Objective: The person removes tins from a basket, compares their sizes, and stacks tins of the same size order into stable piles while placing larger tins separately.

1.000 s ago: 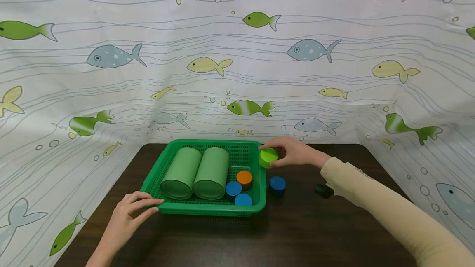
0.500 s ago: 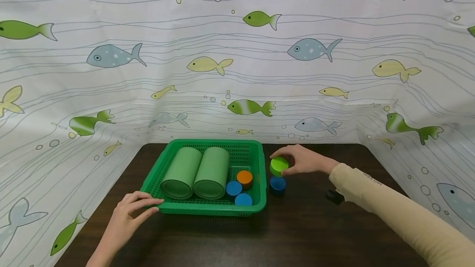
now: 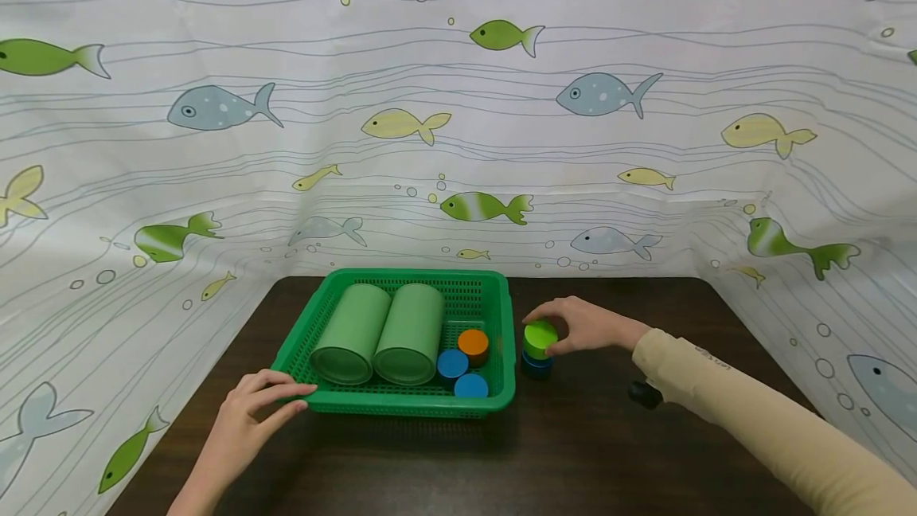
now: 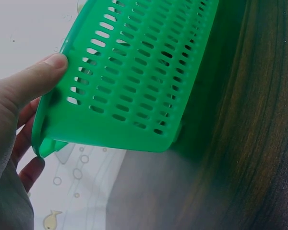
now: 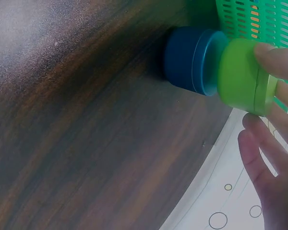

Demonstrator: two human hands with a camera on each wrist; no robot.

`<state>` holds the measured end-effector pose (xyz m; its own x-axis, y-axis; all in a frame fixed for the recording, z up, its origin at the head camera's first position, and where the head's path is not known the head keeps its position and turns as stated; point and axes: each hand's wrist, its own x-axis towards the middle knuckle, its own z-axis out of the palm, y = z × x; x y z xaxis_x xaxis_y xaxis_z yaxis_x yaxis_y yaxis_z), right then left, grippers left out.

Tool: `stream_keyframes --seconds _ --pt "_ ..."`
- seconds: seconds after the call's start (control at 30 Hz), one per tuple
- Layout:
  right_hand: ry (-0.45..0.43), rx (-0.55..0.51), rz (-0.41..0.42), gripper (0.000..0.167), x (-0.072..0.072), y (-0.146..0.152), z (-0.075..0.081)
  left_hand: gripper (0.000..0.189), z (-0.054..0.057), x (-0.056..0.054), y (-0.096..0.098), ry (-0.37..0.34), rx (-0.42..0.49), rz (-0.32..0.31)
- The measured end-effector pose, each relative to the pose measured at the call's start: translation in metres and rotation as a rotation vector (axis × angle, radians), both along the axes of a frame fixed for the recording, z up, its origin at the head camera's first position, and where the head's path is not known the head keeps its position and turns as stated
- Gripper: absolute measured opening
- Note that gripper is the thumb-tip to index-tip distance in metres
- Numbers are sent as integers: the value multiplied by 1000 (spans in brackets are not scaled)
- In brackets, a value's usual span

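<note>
My right hand (image 3: 591, 326) pinches a small lime-green round lidded jar (image 3: 540, 338) between thumb and fingers. Beneath it stands a dark blue round jar (image 3: 536, 366) on the table. In the right wrist view the green jar (image 5: 244, 76) sits right at the end of the blue jar (image 5: 192, 60); whether they touch, I cannot tell. My left hand (image 3: 248, 414) holds the near-left corner of a green plastic basket (image 3: 401, 402). From the left wrist, the thumb (image 4: 56, 61) presses the basket's rim (image 4: 43, 110), with the other fingers behind it.
Inside the basket lie two large pale green cylinders (image 3: 353, 333), an orange round jar (image 3: 474, 346) and two blue ones (image 3: 453, 365). Dark wooden table (image 3: 573, 452) lies around it. A fish-patterned white curtain (image 3: 458, 158) encloses the back and sides.
My right hand has carried the green jar from above the basket's right rim rightward, then down onto or just above the blue jar. My left hand has stayed at the basket corner.
</note>
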<state>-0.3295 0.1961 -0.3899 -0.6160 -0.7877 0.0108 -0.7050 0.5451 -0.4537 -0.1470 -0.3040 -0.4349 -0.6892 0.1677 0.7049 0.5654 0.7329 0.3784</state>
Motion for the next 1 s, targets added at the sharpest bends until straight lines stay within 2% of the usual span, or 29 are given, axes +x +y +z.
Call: stream_keyframes --seconds 0.5,1.0 --pt "-13 26 18 53 0 -1 -7 49 -2 -1 -1 2 9 -5" --pt "-28 35 26 56 0 -1 -5 44 0 0 0 -10 4 8"
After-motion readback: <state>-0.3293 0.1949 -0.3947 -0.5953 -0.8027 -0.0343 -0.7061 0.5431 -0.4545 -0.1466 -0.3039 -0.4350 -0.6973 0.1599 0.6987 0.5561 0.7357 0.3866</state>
